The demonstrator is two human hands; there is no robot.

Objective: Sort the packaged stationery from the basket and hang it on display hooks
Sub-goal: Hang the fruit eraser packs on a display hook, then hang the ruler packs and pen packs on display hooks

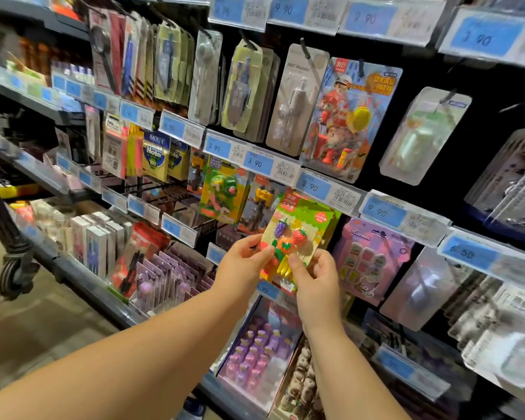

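Fruit-shaped erasers in a green and yellow carded blister pack sit at the centre of the frame, held up against the black hook display wall; the pack's top edge lies just under a blue price label reading 3 90; whether its hang hole is on a hook cannot be told. The left hand pinches the pack's left edge, thumb on the front and curled fingers at the side; the right hand grips the lower right part, thumb pressed on the clear bubble over the yellow banana eraser, the other fingers curled behind the card; both bare forearms reach in from the bottom of the frame.

Left of the held pack hangs a green carded pack of erasers; to its right hangs a lilac carded pack with small square pieces; above it, in the upper middle, hangs an orange firefighter figure pack, with grey and yellow blister packs of drawing compasses further left; yellow sticky-note packs hang at mid left; a pink and purple display box stands at the lower centre; a black trolley wheel rests on the beige floor at the far left.
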